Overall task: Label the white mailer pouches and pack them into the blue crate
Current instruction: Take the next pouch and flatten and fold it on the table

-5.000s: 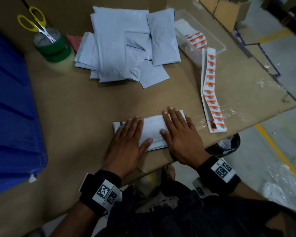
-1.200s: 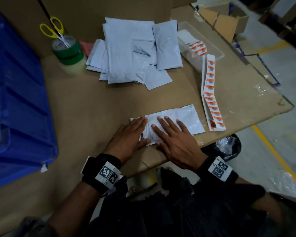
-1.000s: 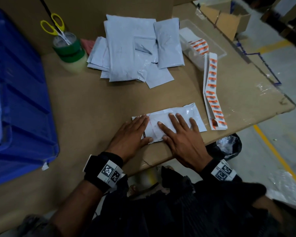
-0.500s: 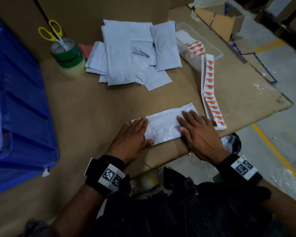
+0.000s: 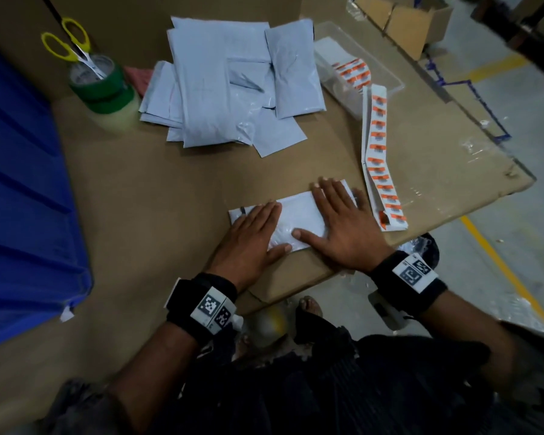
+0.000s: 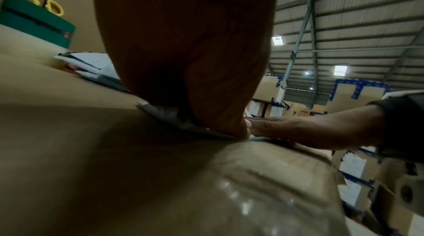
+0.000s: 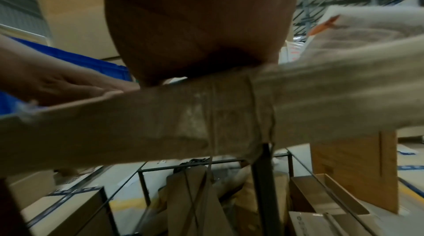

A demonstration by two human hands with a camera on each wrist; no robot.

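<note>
While both flat hands, left hand and right hand, press it, the mailer pouch lies mostly hidden.

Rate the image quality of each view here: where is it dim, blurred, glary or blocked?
Head view: dim overall but sharp, wide-angle bending at the edges, mild glare on the white mailer pouch under the left hand and right hand. Left wrist view: the dark palm fills the middle, the near table is soft, the ceiling lights are bright. Right wrist view: motion-smeared, the palm blocks the top.
</note>
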